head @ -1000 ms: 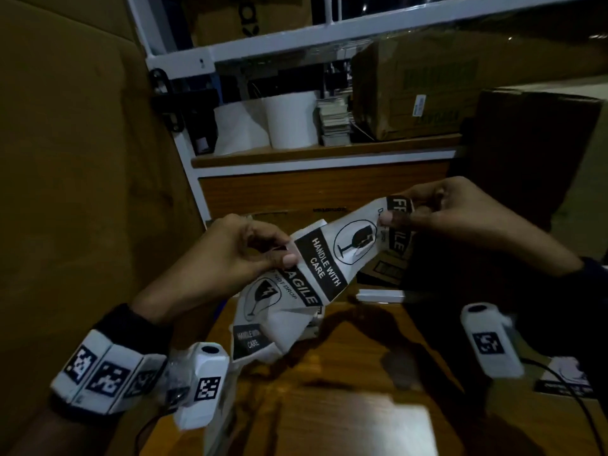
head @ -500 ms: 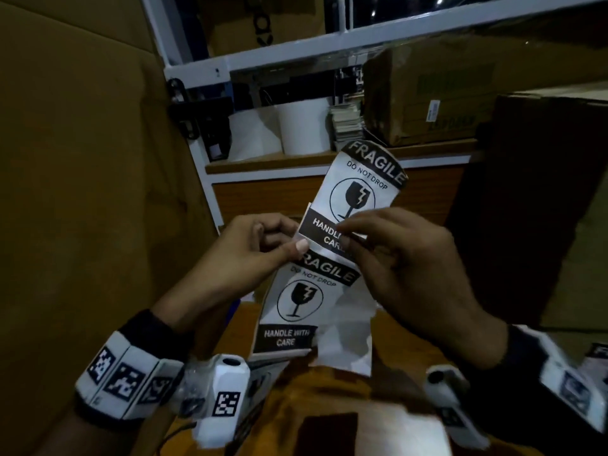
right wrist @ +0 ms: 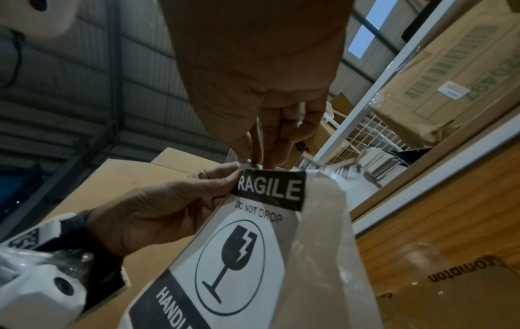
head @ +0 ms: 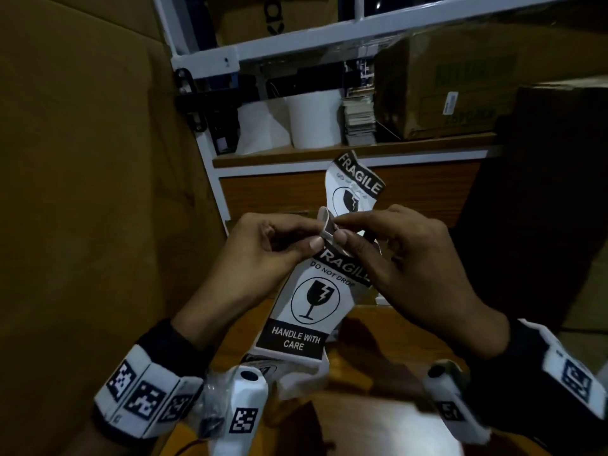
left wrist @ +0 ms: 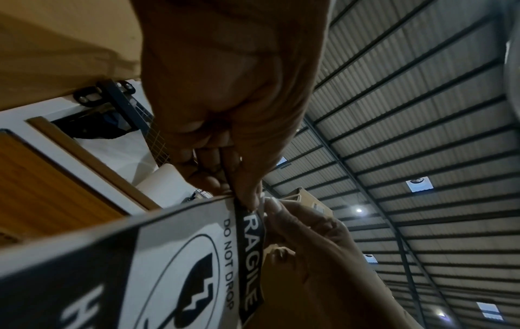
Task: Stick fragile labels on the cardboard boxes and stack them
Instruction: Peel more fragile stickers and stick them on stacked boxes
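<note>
A strip of black-and-white fragile labels hangs in front of me. Its lower label (head: 312, 304) (right wrist: 239, 256) (left wrist: 180, 278) faces me, and its upper label (head: 357, 189) stands curled above my hands. My left hand (head: 314, 233) (left wrist: 250, 198) pinches the strip at the top edge of the lower label. My right hand (head: 340, 229) (right wrist: 258, 162) pinches the same spot from the right, where a small white corner curls up. A tall cardboard box (head: 82, 192) fills the left side. A dark box (head: 543, 209) stands on the right.
The glossy wooden table (head: 378, 373) lies below my hands. Behind them a white-framed shelf (head: 329, 153) carries white rolls (head: 312, 120), a stack of cards (head: 358, 120) and a large carton (head: 444, 83). In the right wrist view a printed carton (right wrist: 450, 278) lies at lower right.
A second ago my hands held the strip stretched apart. The right hand has come in beside the left, the strip now hangs upright, and both pinch its middle.
</note>
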`<state>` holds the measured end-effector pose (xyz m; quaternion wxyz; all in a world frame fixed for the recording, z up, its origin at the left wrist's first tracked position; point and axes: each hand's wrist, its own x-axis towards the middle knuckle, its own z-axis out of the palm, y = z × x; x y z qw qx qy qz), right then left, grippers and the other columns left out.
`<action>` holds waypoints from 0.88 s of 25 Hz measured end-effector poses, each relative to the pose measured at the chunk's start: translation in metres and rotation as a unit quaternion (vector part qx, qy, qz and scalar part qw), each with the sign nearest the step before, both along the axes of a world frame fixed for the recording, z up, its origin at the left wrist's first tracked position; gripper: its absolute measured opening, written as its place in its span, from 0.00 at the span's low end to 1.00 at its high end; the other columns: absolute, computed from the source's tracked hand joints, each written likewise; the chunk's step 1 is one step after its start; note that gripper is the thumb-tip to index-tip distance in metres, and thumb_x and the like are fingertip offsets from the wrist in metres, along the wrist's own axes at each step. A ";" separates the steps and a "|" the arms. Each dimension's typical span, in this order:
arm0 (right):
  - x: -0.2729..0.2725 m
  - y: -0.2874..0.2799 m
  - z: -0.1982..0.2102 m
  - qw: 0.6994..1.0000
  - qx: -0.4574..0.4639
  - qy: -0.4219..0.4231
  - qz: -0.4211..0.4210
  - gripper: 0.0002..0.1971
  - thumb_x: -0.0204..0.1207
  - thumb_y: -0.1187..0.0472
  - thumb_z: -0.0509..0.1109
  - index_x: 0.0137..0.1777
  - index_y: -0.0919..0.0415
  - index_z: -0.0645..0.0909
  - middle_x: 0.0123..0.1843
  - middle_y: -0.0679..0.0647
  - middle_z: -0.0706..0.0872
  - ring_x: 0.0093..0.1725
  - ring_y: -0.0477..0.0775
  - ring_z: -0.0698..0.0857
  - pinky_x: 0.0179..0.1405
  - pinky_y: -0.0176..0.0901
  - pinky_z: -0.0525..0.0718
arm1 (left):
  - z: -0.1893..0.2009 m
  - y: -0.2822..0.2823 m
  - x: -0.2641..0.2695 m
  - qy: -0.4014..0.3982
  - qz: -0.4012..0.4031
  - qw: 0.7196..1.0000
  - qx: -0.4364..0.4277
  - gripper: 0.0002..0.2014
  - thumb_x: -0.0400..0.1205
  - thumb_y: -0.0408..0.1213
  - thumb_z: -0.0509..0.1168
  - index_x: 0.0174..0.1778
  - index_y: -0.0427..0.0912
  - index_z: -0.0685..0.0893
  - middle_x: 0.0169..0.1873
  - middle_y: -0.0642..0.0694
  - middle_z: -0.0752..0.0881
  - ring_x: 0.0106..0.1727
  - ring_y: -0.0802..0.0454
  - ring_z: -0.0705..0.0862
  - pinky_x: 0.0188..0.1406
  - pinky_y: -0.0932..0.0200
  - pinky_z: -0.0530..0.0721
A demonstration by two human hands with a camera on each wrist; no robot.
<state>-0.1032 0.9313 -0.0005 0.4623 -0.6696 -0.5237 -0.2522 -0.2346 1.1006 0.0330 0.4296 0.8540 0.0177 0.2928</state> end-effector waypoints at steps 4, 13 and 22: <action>0.003 0.001 0.001 0.999 0.015 -0.050 -0.008 0.19 0.84 0.46 0.66 0.64 0.56 0.89 0.50 0.50 0.91 0.45 0.39 0.84 0.36 0.40 0.90 | -0.002 -0.006 0.002 -0.024 0.006 1.000 -0.010 0.12 0.79 0.30 0.77 0.57 0.45 0.93 0.50 0.54 0.94 0.55 0.58 0.92 0.56 0.56 0.92; 0.004 -0.002 -0.001 0.993 0.007 -0.113 -0.025 0.17 0.87 0.51 0.65 0.60 0.62 0.88 0.49 0.56 0.92 0.45 0.48 0.88 0.37 0.39 0.88 | -0.005 -0.013 0.003 -0.026 0.002 1.000 0.011 0.14 0.79 0.32 0.76 0.61 0.45 0.92 0.55 0.54 0.93 0.59 0.62 0.90 0.58 0.57 0.91; -0.001 0.002 -0.006 0.985 0.002 -0.158 -0.072 0.16 0.88 0.50 0.65 0.57 0.63 0.87 0.47 0.59 0.92 0.42 0.53 0.90 0.31 0.45 0.89 | -0.006 -0.017 -0.001 -0.052 0.018 0.998 0.031 0.13 0.80 0.31 0.76 0.59 0.48 0.92 0.54 0.57 0.93 0.57 0.64 0.90 0.56 0.63 0.89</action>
